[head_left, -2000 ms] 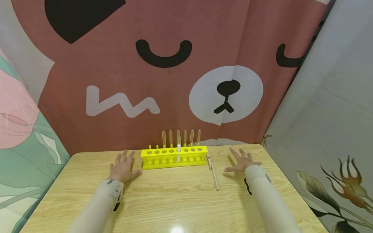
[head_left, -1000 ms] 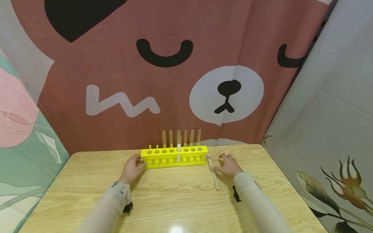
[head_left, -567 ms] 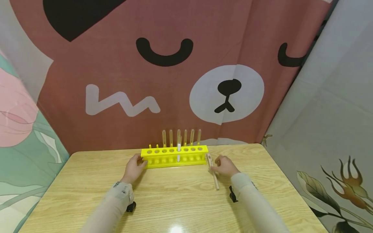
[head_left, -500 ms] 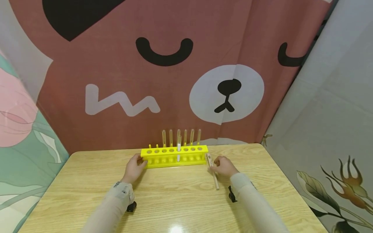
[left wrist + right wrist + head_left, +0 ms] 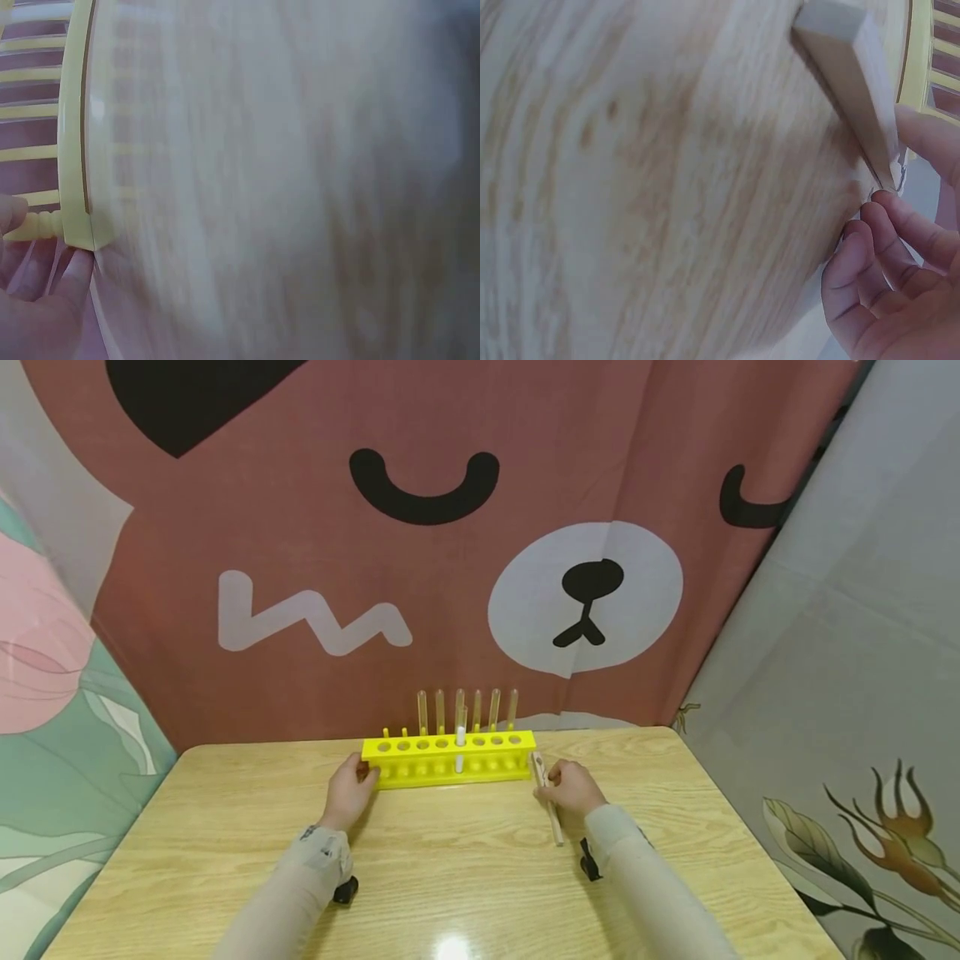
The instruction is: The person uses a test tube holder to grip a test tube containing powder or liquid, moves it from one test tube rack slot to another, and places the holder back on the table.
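A yellow test tube rack (image 5: 450,782) stands near the table's back edge. My left hand (image 5: 348,793) grips its left end; in the left wrist view the thumb and fingers lie around the rack's end post (image 5: 41,225). To the right of the rack lies a wooden test tube clamp (image 5: 556,828). My right hand (image 5: 576,787) pinches it between thumb and fingers near its middle, as the right wrist view also shows. One test tube with white contents (image 5: 460,763) is upright in a rack hole. Several clear test tubes (image 5: 495,710) sit upside down on the rear pegs.
The wood-grain table (image 5: 450,868) stretches forward of the rack. A brown curtain with a bear face (image 5: 435,610) hangs right behind the table's back edge. Patterned cloths hang at the left (image 5: 45,610) and right (image 5: 862,693).
Both hands have moved inward from lying spread on the table. The left has taken hold of the rack's end, and the right has closed on the wooden clamp. Rack and clamp look unmoved.
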Available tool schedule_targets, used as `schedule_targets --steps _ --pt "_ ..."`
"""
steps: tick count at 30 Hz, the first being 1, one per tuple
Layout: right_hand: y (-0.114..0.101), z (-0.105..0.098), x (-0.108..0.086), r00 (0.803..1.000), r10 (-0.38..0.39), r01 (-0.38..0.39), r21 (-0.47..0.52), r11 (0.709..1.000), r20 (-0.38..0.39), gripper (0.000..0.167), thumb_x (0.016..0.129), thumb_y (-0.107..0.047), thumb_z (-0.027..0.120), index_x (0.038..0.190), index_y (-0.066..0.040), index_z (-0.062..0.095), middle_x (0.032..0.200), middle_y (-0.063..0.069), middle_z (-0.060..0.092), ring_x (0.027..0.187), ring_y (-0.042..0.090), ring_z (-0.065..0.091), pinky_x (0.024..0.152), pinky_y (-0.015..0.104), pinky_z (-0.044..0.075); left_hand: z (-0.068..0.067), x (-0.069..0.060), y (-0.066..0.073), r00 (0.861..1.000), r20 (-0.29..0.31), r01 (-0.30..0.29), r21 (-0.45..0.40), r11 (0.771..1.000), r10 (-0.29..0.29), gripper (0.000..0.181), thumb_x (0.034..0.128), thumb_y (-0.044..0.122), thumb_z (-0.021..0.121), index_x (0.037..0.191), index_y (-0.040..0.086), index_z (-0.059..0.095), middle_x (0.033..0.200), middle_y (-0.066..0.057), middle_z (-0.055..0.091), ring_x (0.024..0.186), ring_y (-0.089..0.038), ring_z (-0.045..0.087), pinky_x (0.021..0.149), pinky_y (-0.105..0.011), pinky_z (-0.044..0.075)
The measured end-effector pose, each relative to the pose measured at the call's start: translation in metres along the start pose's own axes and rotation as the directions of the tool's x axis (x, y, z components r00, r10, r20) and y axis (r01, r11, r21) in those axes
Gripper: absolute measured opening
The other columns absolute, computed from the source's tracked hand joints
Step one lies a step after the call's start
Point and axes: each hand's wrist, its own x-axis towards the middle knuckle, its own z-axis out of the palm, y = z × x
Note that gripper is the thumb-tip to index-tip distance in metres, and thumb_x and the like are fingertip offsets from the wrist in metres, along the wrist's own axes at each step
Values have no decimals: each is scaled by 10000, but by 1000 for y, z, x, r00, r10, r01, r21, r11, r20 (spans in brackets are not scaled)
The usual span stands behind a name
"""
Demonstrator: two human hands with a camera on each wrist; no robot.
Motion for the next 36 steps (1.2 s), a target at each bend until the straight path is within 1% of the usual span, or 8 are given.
schedule_targets --steps 2,6,11,15,18,26,30,36 --pt "-1 -1 0 1000 9 -9 6 1000 -5 350 832 -201 835 988 34 626 870 103 635 785 237 598 720 415 538 1 0 -1 1000 -18 -8 13 1000 9 371 1025 112 565 1330 -90 505 1296 -319 577 1230 -451 543 1037 -568 450" --pt "-3 0 -1 1000 15 -15 9 1000 -13 317 834 -184 836 937 6 605 831 86 616 746 214 575 686 385 523 1 1 -3 1000 -32 -1 19 1000 1 345 1029 130 567 1300 -80 527 1266 -308 596 1212 -442 553 1023 -564 459" --pt "-5 1 -2 1000 15 -15 5 1000 -21 303 845 -180 829 876 -34 565 785 68 572 703 202 529 645 351 476 1 1 -2 1000 -25 8 24 1000 -7 325 1042 136 557 1282 -82 531 1256 -303 598 1201 -433 555 1012 -557 466" --pt "-5 2 -3 999 15 -15 -21 1000 -29 305 856 -181 822 812 -53 548 718 56 539 650 189 494 604 320 436 1 2 -3 1000 -26 6 21 1000 -6 309 1045 136 555 1266 -79 538 1244 -299 600 1184 -425 563 1001 -548 475" --pt "-6 3 -4 999 29 -30 -35 999 -33 308 861 -192 819 775 -69 550 678 44 537 616 177 485 579 302 419 1 2 -5 1000 -25 4 21 1000 -4 290 1048 131 551 1255 -73 542 1232 -292 604 1171 -418 567 993 -544 477" --pt "-7 4 -6 997 48 -51 -37 998 -61 326 865 -208 810 731 -80 542 627 25 511 571 161 464 541 287 391 2 3 -5 1000 -22 15 43 999 -14 264 1057 117 537 1244 -69 539 1196 -272 609 1115 -391 583 954 -526 493" --pt "-7 4 -8 996 58 -61 -35 998 -71 337 864 -209 809 732 -81 528 616 27 489 562 164 449 535 288 377 3 3 -3 1000 -17 19 50 999 -19 259 1059 112 532 1243 -70 536 1195 -271 610 1117 -389 584 957 -524 493" --pt "-7 4 -11 995 66 -69 -44 997 -72 324 877 -223 795 740 -87 534 622 29 505 555 163 454 519 290 368 3 0 -1 1000 -12 24 59 998 -23 258 1063 110 526 1252 -65 530 1206 -267 607 1126 -386 583 966 -524 491"
